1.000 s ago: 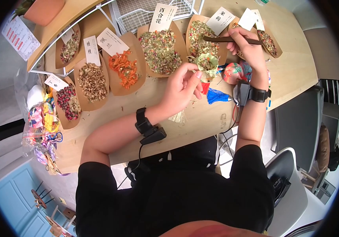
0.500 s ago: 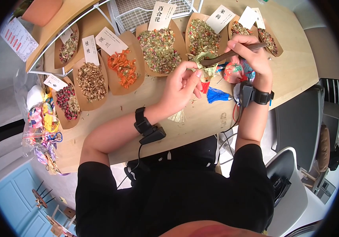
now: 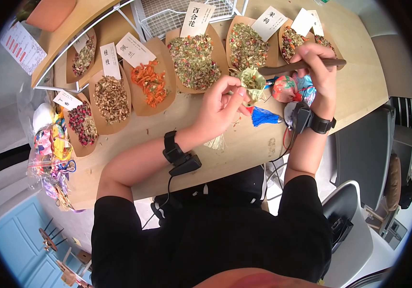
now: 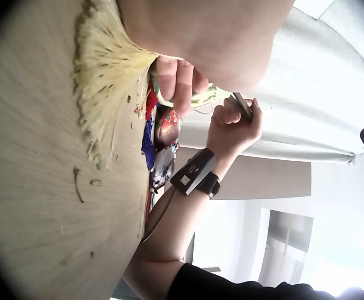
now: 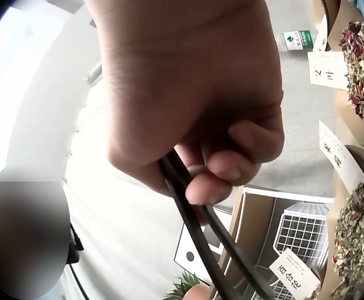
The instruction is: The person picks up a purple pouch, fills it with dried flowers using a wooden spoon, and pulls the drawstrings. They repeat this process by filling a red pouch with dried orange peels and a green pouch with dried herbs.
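Note:
My left hand (image 3: 223,103) pinches a small pale green fabric pouch (image 3: 258,96) between thumb and fingers, its mouth upward and dried herbs showing inside. A cream tassel (image 4: 104,75) hangs below that hand onto the table. In my right hand (image 3: 320,69) I grip dark wooden tweezers (image 3: 282,68), their tips right by the pouch's rim. The right wrist view shows both arms of the tweezers (image 5: 197,240), their tips cut off by the frame edge. Just behind the pouch is a paper tray of mixed dried herbs (image 3: 249,48).
More trays stand in an arc: orange dried petals (image 3: 149,84), brown chips (image 3: 111,98) and rosebuds (image 3: 82,122). A red patterned sachet (image 3: 284,88) and a blue tassel (image 3: 266,116) lie under my right hand. A wire basket (image 3: 182,17) stands behind; bagged colourful sachets (image 3: 52,144) lie far left.
The tweezers went from over the herb tray down into the pouch's mouth, then drew back right to its rim. My right hand shifted right; my left hand stayed nearly still with the pouch.

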A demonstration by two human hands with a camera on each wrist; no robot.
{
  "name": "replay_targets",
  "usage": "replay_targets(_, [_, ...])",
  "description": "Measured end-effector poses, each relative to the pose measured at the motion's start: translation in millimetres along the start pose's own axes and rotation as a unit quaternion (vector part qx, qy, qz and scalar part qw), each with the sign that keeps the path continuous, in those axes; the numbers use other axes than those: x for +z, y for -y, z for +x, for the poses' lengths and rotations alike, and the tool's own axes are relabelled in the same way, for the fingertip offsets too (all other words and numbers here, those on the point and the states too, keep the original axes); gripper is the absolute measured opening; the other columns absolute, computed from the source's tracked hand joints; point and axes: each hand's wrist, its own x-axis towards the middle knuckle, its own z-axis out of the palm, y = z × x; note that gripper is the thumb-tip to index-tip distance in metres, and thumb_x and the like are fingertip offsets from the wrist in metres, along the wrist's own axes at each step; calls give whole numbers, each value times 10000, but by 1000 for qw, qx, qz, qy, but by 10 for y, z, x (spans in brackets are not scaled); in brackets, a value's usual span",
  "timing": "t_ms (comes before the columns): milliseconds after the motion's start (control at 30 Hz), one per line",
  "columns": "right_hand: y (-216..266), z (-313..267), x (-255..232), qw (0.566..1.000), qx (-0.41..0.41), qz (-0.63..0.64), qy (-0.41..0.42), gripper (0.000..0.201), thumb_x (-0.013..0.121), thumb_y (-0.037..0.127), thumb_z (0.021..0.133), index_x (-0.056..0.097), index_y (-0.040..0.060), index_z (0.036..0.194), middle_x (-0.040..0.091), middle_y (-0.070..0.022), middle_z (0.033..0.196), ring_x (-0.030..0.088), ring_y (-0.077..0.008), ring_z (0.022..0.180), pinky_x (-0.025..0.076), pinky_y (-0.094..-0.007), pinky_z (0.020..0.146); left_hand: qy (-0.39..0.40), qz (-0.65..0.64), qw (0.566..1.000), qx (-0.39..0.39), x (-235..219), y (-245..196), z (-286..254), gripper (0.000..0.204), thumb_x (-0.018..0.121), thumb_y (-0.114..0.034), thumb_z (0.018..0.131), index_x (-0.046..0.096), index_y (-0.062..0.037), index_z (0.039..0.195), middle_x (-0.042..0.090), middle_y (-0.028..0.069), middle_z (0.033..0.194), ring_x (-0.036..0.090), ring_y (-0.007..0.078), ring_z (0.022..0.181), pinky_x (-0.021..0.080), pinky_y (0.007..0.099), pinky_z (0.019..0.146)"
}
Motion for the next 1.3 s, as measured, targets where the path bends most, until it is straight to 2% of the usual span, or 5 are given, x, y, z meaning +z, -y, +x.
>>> replay_targets(133, [118,92,237,994,42,-53,-83,211,627,176,942,723,-2,882,680,-24,774,582,-65,638,448,-218,578,1,-7,1000,-11,-10,15,-10,95,509,-61,1007,449,-7,1056,607,91,904,686,164,739,516,245,623])
replay_targets(267, [-82,207,504,974,-19,-227,-4,223,702,231,911,721,29,1004,703,-37,825,613,-99,716,499,-263,689,12,30,999,13,-20,14,-15,71,517,-37,996,461,-2,1022,609,84,900,650,130,753,503,250,657])
replay_targets(500, [-110,215,479,956,51,-288,-14,230,656,220,948,710,-3,942,637,-14,684,529,-66,612,415,-230,579,9,34,999,26,0,2,-16,53,526,-30,992,481,-1,988,587,64,895,605,96,848,494,244,721])
replay_targets(1033, [-120,261,281,950,108,-241,-168,344,617,327,940,747,33,819,576,-3,550,514,-68,527,389,-239,505,31,62,998,12,-70,46,-21,61,492,-37,1009,473,-4,1056,632,90,940,624,148,933,503,315,863])
replay_targets(1300, [-170,290,175,957,194,-109,-185,391,605,412,949,732,64,825,561,25,574,455,-41,463,307,-201,430,10,36,999,25,-24,38,-12,56,540,-28,984,489,-5,977,564,40,882,602,86,827,461,231,678])
